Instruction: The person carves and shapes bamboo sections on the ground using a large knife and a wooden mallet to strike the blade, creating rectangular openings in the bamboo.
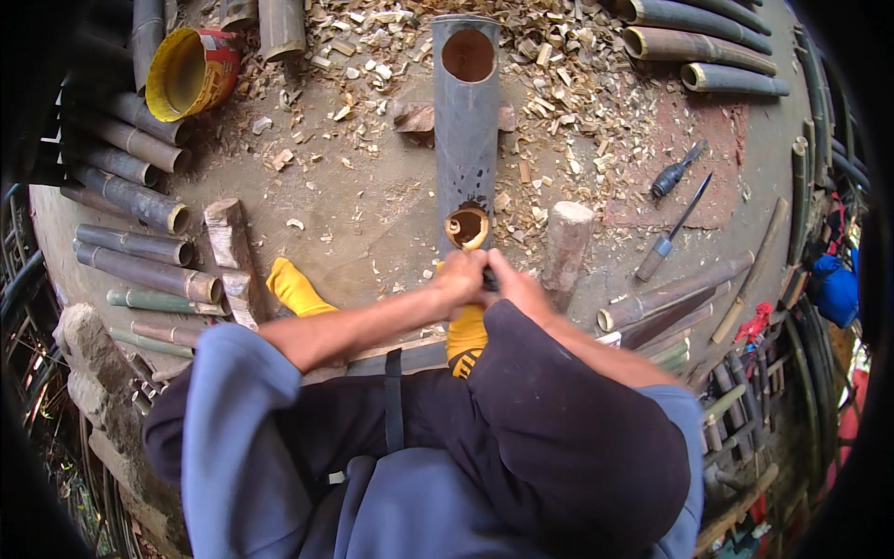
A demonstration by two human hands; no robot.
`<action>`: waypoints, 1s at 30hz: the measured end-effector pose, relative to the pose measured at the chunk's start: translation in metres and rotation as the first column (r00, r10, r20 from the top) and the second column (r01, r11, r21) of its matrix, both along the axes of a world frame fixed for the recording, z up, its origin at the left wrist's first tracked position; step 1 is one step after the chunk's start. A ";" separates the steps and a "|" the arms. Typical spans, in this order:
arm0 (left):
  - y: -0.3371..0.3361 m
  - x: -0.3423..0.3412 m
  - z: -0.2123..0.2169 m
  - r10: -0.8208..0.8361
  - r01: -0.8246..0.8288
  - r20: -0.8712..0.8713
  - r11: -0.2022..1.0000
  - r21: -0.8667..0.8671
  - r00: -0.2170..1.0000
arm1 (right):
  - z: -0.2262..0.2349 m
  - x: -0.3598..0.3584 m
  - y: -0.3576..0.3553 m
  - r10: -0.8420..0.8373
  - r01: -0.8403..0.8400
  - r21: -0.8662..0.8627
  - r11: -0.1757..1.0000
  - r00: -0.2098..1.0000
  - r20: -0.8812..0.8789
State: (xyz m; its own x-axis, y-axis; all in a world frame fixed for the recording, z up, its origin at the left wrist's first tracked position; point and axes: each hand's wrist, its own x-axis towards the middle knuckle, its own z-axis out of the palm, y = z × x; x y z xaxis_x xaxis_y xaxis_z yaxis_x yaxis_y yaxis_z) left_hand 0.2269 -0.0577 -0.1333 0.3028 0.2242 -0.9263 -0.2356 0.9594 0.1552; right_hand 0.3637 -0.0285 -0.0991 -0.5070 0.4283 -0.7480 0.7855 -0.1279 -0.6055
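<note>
A thick grey bamboo tube (466,140) lies lengthwise in front of me, with a round hole (468,56) at its far end and a second hole (467,226) close to my hands. Pale cut wood shows round the near hole, and a curled shaving (454,226) sits at its left edge. My left hand (460,276) is closed at the near side of this hole. Beside it, my right hand (521,287) is closed round a black-handled tool (490,279); its blade is hidden. Both hands meet at the handle. My yellow-socked foot (467,334) is just below them.
Wood chips (568,112) litter the ground. A wooden block (440,117) lies under the tube. A black-handled tool (678,171) and a knife (672,233) lie at right. Cut bamboo pieces (140,261) line the left, near a yellow-and-red bucket (226,73). A wooden stake (568,238) stands right.
</note>
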 end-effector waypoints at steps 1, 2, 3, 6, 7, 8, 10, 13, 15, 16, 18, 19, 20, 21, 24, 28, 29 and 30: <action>0.002 -0.011 -0.001 -0.306 0.320 -0.109 0.936 0.146 0.946 | 0.006 -0.015 -0.014 -0.183 0.183 -0.014 0.983 0.983 -0.018; -0.002 -0.011 -0.005 -0.235 0.241 -0.054 0.961 0.136 0.970 | 0.008 -0.016 -0.021 -0.268 0.266 -0.044 0.963 0.963 -0.040; -0.006 -0.005 -0.007 -0.189 0.194 -0.065 0.978 0.074 0.980 | 0.013 -0.012 -0.022 -0.239 0.240 -0.026 0.970 0.971 0.025; 0.009 0.007 0.000 -0.312 0.366 -0.224 0.891 0.269 0.923 | 0.028 -0.002 -0.006 -0.180 0.156 0.165 0.974 0.973 0.142; 0.022 0.007 0.011 -0.401 0.594 -0.454 0.658 0.462 0.796 | 0.026 0.004 0.007 -0.042 0.006 0.211 0.978 0.985 0.166; 0.031 0.005 0.027 -0.175 0.232 -0.203 0.923 0.306 0.964 | 0.022 0.008 0.027 0.097 -0.146 0.249 0.957 0.975 0.197; 0.040 0.008 0.032 0.375 -0.378 0.069 0.925 0.039 0.925 | 0.018 -0.002 0.071 0.380 -0.455 0.307 0.836 0.884 0.274; 0.011 0.029 0.007 0.835 -0.866 0.340 0.490 -0.102 0.432 | 0.014 -0.013 0.099 0.650 -0.693 0.588 0.417 0.679 0.340; 0.012 0.029 0.002 0.900 -0.926 0.432 0.207 -0.314 0.054 | 0.012 -0.046 0.118 0.790 -0.694 0.705 0.148 0.511 0.338; 0.012 0.028 -0.001 0.891 -0.908 0.451 0.141 -0.393 -0.057 | 0.009 -0.064 0.124 0.818 -0.752 0.659 0.012 0.386 0.426; 0.013 0.025 -0.006 0.845 -0.834 0.459 0.027 -0.551 -0.276 | 0.003 -0.061 0.120 0.787 -0.710 0.704 -0.018 0.424 0.448; 0.017 0.021 -0.006 0.900 -0.885 0.423 0.275 -0.376 0.101 | -0.001 -0.039 0.107 0.704 -0.522 0.823 0.226 0.672 0.233; 0.021 0.016 0.000 0.836 -0.819 0.301 0.530 -0.221 0.459 | 0.006 -0.024 0.090 0.570 -0.577 0.640 0.507 0.781 0.253; 0.024 0.016 0.003 0.653 -0.643 0.131 0.757 -0.114 0.746 | 0.015 -0.013 0.078 0.418 -0.530 0.405 0.745 0.844 0.336; 0.023 0.004 0.009 0.556 -0.553 0.191 0.830 -0.072 0.809 | 0.029 -0.014 0.068 0.305 -0.387 0.368 0.846 0.916 0.261; 0.009 0.009 -0.005 0.814 -0.847 0.402 0.510 -0.149 0.419 | 0.025 -0.047 0.103 0.600 -0.693 0.388 0.608 0.721 0.347; 0.010 0.012 -0.005 0.849 -0.887 0.446 0.409 -0.212 0.285 | 0.015 -0.043 0.104 0.622 -0.680 0.481 0.553 0.721 0.304; 0.007 0.014 -0.002 0.832 -0.855 0.461 0.455 -0.249 0.309 | 0.001 -0.033 0.102 0.646 -0.657 0.569 0.495 0.716 0.264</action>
